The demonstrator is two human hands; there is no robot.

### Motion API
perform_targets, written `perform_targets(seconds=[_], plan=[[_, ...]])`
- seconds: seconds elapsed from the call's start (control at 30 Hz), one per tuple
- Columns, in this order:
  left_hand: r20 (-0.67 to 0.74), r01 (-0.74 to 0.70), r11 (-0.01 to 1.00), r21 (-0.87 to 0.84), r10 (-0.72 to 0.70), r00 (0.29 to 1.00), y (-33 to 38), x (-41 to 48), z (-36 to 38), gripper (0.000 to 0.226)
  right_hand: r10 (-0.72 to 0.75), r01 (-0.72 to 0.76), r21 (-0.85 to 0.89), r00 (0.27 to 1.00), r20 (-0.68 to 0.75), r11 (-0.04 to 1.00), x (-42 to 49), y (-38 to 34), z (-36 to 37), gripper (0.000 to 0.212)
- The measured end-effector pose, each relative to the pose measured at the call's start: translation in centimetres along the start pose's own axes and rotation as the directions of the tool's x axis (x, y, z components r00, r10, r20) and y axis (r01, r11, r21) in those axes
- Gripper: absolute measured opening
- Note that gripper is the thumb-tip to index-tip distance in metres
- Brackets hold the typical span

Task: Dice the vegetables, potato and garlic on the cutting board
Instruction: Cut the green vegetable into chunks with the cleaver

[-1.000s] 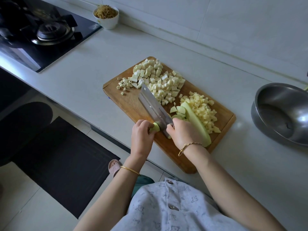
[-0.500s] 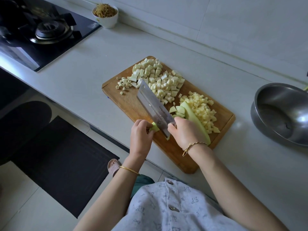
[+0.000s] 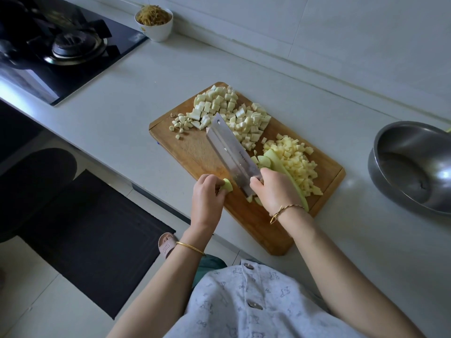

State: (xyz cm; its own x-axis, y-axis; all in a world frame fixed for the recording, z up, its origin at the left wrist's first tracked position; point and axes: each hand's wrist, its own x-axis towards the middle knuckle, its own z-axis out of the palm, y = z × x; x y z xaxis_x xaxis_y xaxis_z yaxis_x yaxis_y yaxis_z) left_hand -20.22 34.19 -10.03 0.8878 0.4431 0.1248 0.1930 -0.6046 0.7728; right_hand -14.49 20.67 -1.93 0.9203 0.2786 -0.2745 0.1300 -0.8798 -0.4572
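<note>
A wooden cutting board (image 3: pixel 266 230) lies on the counter. My right hand (image 3: pixel 275 191) grips the handle of a cleaver (image 3: pixel 231 152), its blade down on the board. My left hand (image 3: pixel 207 198) pinches a small pale green vegetable piece (image 3: pixel 228 185) just left of the blade. A long green vegetable strip (image 3: pixel 285 172) lies behind my right hand, with a few cut chunks beside it. Diced white cubes (image 3: pixel 234 113) are piled at the board's far end, yellowish potato dice (image 3: pixel 295 159) at the right, chopped garlic bits (image 3: pixel 181 121) at the far left corner.
A steel bowl (image 3: pixel 415 164) sits on the counter to the right. A gas stove (image 3: pixel 58 42) is at the far left, with a white cup of shredded food (image 3: pixel 153 20) beside it. The counter's front edge runs just under the board; a dark mat (image 3: pixel 92 240) covers the floor.
The cleaver has come down again beside my left hand, and the green piece under my fingers is shorter. Small cut bits now lie by the blade's heel.
</note>
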Motion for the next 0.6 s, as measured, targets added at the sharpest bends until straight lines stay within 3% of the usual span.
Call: perform_targets(seconds=[0.23,0.6], plan=[[0.001,0.012,1.0,-0.001,-0.012,1.0,0.1,0.1,0.1,0.011,-0.082,0.082,-0.062,0.997,-0.003,0.995,-0.4,-0.4,-0.2,0.038],[-0.009,0.006,1.0,-0.008,-0.006,1.0,0.1,0.0,0.0,0.008,-0.066,0.07,-0.098,0.997,0.049,0.993,-0.1,-1.3,0.9,0.037]])
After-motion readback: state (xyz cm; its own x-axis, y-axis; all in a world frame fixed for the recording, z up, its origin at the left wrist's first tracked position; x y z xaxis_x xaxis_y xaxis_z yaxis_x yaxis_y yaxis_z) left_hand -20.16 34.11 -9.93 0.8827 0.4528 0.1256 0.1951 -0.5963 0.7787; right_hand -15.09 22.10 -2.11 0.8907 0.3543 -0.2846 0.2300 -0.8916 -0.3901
